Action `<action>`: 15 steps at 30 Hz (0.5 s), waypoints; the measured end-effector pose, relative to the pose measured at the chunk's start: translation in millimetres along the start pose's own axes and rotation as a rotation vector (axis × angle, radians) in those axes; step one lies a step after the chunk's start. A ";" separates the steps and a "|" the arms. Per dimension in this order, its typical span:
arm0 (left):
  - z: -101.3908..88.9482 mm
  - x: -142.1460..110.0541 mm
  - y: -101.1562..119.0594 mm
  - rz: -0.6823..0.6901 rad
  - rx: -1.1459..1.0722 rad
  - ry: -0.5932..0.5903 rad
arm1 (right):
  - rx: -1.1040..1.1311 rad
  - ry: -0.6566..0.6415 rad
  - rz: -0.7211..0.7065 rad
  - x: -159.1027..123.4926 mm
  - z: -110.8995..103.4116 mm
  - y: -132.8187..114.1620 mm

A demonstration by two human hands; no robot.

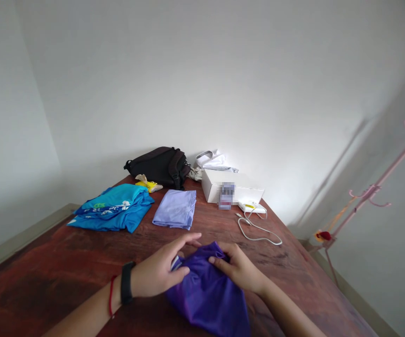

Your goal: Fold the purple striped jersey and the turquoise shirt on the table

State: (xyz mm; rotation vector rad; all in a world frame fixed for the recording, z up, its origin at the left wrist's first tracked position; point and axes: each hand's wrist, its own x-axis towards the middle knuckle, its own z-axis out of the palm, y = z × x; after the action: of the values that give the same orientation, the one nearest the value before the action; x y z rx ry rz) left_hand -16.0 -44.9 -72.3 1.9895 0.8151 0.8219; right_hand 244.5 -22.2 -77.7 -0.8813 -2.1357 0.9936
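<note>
A bunched purple cloth [211,292] with a satin sheen, perhaps a garment, is in front of me at the near edge of the view. My right hand [239,267] pinches its upper right part, thumb on top and fingers behind. On the cloth's left side is my left hand [162,269], with thumb and fingers spread apart and the thumb tip touching the fabric. A small white and blue striped bit of cloth shows between them. Part of the left fingers is hidden behind the purple folds.
On the wooden table [135,252] lie a blue printed garment [113,210], a folded lavender cloth [175,209], a yellow item [148,185], a black backpack [156,166], a white box [211,185], and a white device [253,207] with a cable [258,238]. A pink coat stand [371,192] stands right.
</note>
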 end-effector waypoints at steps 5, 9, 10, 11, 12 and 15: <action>-15.5 7.8 -25.8 -0.111 -0.280 -0.120 | 0.023 0.022 -0.072 18.8 -2.8 -7.5; -29.0 9.3 -40.3 -0.260 -0.442 -0.254 | 0.048 0.105 -0.088 27.4 -11.4 -5.2; -30.4 9.5 -42.9 -0.308 -0.459 -0.246 | 0.060 0.129 -0.090 29.3 -13.3 -3.4; -30.4 9.8 -45.0 -0.349 -0.488 -0.208 | 0.073 0.152 -0.088 31.2 -14.8 -1.2; -29.1 10.4 -46.5 -0.378 -0.535 -0.145 | 0.088 0.176 -0.084 33.1 -15.9 1.2; -18.3 13.8 -47.6 -0.399 -0.748 0.085 | 0.160 0.246 -0.052 37.6 -16.3 8.4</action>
State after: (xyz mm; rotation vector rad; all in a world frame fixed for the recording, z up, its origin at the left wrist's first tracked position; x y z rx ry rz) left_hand -34.0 -4.4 -101.2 1.0983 0.7681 0.8172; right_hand 237.1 17.5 -66.6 -0.8199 -1.8373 0.9619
